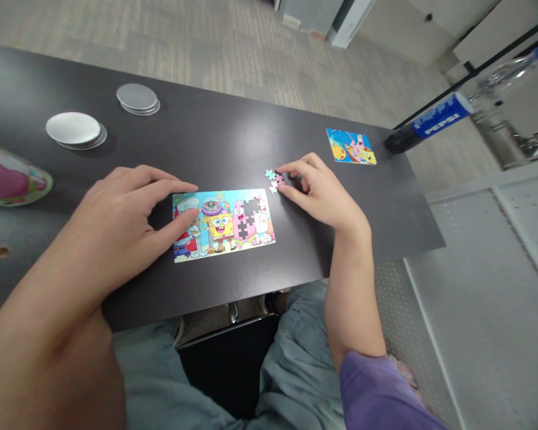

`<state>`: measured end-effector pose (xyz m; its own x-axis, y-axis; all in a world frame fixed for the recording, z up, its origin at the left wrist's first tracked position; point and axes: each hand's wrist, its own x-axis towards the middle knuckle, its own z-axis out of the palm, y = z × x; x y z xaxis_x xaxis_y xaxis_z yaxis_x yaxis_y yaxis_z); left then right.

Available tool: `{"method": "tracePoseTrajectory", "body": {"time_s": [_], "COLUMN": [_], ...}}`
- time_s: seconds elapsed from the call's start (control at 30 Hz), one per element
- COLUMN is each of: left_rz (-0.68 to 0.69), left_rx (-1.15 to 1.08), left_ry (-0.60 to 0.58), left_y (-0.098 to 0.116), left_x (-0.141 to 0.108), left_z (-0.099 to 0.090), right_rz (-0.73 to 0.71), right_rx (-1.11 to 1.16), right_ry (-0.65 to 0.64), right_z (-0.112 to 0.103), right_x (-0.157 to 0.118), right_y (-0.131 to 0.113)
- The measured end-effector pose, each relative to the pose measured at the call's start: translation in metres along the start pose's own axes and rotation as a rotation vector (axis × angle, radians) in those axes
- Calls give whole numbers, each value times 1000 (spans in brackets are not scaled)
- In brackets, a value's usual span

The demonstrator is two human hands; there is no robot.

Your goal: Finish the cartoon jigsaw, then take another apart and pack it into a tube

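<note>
A mostly assembled cartoon jigsaw puzzle (222, 224) lies flat on the dark table, with dark gaps in its right part. My left hand (125, 212) is open over the puzzle's left end, its thumb resting on the picture and its index finger along the top edge. Just off the upper right corner sits a small cluster of loose puzzle pieces (273, 181), pink and light blue. My right hand (316, 188) reaches to these pieces, with index fingertip and thumb apart at their right side. Its other fingers are curled and partly hidden.
A second cartoon picture (351, 147) lies at the table's right, near a Pepsi bottle (443, 116) with dark liquid. Two stacks of round discs, one white (73, 128) and one grey (137, 97), stand at the back left. A pink-and-green container (11, 176) is at the left edge.
</note>
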<state>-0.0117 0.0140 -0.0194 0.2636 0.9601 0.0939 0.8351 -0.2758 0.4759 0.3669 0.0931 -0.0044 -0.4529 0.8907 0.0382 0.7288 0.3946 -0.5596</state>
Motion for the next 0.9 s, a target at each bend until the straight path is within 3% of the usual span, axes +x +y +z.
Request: {"method": "tracePoseTrajectory", "body": {"time_s": [0.2, 0.37, 0.7, 0.9], "left_rz": [20, 41, 77, 74], "left_rx": [17, 28, 22, 33], "left_ry": [31, 21, 56, 60], "left_y": [1, -2, -1, -5], "left_x": [-2, -3, -3, -4], "left_z": [1, 1, 2, 2], "right_rz": [-4, -2, -12, 12], "right_rx": [-16, -5, 65, 18], "right_ry": [34, 50, -68, -14], "right_z": [-4, -2, 0, -5], "right_x": [-2, -2, 2, 0], "right_y": [8, 0, -13, -8]}}
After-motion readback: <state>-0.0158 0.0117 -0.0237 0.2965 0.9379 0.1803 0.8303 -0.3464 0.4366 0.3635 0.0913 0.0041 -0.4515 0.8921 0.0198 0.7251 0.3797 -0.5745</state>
